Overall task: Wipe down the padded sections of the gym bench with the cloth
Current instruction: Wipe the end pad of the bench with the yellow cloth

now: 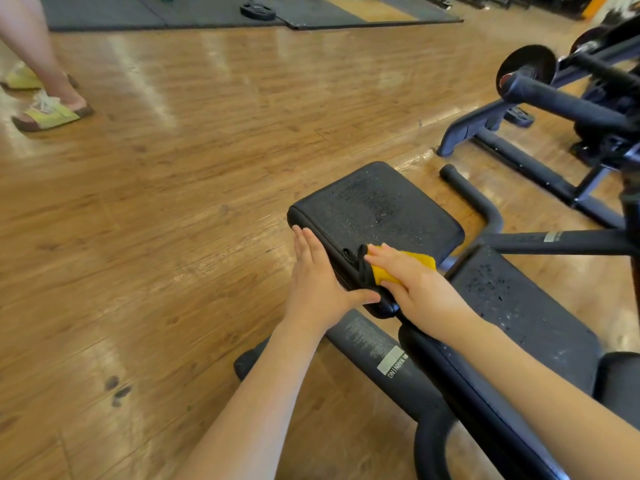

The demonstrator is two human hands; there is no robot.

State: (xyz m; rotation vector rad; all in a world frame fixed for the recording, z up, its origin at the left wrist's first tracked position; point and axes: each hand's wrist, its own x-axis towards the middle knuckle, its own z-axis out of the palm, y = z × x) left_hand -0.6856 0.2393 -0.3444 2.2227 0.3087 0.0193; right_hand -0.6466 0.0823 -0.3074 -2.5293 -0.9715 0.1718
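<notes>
The black gym bench has a small seat pad (377, 206) in front of me and a longer back pad (519, 313) at the lower right, both speckled with droplets. My right hand (412, 282) presses a yellow cloth (420, 259) flat onto the near corner of the seat pad. My left hand (320, 282) lies flat against the pad's left side, with the thumb hooked over its near edge. Most of the cloth is hidden under my right hand.
The bench's black steel frame (377, 355) with a warning label runs under my arms. Another machine (568, 109) with weight plates stands at the right. A person's feet in yellow sandals (52, 110) stand at the far left on the wooden floor. Dark mats (194, 12) lie beyond.
</notes>
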